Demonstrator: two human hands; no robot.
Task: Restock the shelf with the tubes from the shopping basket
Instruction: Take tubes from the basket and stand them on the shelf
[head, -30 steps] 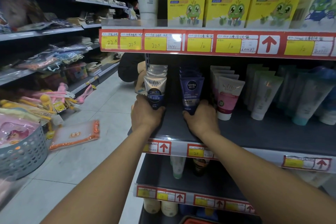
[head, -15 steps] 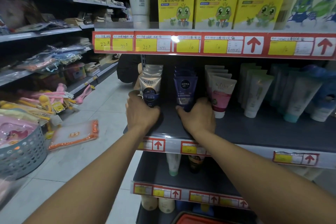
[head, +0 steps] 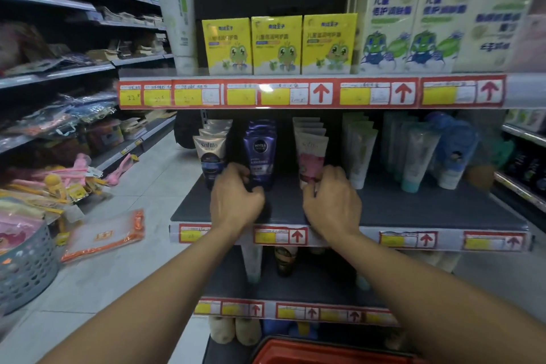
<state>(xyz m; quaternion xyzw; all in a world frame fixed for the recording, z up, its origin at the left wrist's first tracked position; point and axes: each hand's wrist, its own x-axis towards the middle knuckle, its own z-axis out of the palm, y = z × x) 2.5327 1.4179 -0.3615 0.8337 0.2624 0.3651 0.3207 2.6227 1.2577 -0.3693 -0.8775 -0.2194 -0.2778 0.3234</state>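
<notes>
Squaring tube rows near the shelf (head: 413,210) front edge.
Left hand (head: 236,201) gripping the Nivea tube (head: 260,154); right hand (head: 331,201) pinching the pink tube (head: 310,156), aligning fronts.

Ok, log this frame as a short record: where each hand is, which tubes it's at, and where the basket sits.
left hand: fingers curled at the base of the dark blue Nivea tube
right hand: fingers at the base of the pink-and-white Softto tube
tubes: upright in rows on the dark grey middle shelf
red plastic basket: bottom edge, contents hidden

Pale tiled floor (head: 124,269), dim aisle of side shelving (head: 59,74)
</notes>
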